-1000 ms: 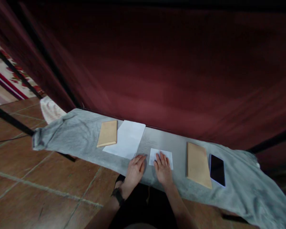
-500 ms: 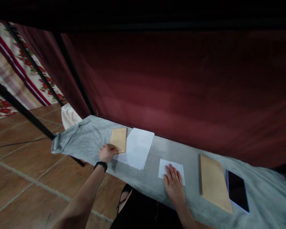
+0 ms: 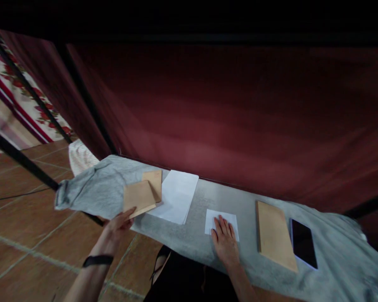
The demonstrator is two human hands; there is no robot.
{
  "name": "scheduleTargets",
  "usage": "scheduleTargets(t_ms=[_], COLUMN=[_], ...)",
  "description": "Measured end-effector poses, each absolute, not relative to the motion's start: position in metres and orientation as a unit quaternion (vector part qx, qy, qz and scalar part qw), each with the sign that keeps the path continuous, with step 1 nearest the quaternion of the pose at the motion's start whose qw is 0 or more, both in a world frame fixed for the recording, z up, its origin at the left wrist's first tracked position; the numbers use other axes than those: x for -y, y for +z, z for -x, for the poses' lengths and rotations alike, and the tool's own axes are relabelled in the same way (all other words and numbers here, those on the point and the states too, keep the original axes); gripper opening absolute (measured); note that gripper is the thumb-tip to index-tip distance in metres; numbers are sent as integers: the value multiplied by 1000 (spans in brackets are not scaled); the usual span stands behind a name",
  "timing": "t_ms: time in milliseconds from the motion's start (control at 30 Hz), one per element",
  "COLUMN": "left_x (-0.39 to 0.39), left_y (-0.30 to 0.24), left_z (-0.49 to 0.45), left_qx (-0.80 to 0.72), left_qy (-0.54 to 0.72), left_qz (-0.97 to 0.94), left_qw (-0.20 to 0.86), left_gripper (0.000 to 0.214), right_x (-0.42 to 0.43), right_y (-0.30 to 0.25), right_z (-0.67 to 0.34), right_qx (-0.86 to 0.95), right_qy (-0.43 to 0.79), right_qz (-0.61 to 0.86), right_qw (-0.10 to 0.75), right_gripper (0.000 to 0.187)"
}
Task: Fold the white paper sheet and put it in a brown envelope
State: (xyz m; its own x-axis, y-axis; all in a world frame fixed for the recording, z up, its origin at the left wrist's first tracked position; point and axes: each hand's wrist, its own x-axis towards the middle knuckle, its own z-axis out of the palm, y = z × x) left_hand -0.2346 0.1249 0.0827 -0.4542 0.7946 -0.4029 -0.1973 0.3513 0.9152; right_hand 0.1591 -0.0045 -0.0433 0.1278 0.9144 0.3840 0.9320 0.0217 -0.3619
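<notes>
My left hand (image 3: 119, 225) pinches a brown paper envelope (image 3: 137, 196) by its near corner and holds it up at a tilt. Partly covered by it, more brown envelopes (image 3: 156, 180) lie on the cloth-covered surface, overlapping the left edge of a stack of white paper sheets (image 3: 180, 193). With fingers stretched out, my right hand (image 3: 226, 242) rests flat on a small white piece of paper (image 3: 209, 222), which looks folded. To its right lies a thick stack of brown envelopes (image 3: 274, 235).
A dark-screened phone (image 3: 304, 243) lies at the right. Grey cloth (image 3: 96, 186) covers the narrow bench. Behind it hangs a dark red curtain (image 3: 208, 126), with black metal posts (image 3: 85, 96) at the left. A striped white cloth (image 3: 81, 157) hangs beyond the left end.
My left hand has taken an envelope from the small left pile and lifted it toward the left and nearer to me. My right hand stays on the white paper. The view has shifted slightly.
</notes>
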Motion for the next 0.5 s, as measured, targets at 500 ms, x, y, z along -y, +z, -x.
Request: scheduleTargets(t_ms=[500], left_x=[45], left_y=[36], left_z=[17], left_qx=[-443], left_qy=[519], left_qz=[-164], left_qw=[712], left_gripper=[22], right_x=[18], right_y=[-3], right_z=[-102], right_qx=[183], right_qy=[468], right_qz=[596], right_qw=[626], right_gripper=[96])
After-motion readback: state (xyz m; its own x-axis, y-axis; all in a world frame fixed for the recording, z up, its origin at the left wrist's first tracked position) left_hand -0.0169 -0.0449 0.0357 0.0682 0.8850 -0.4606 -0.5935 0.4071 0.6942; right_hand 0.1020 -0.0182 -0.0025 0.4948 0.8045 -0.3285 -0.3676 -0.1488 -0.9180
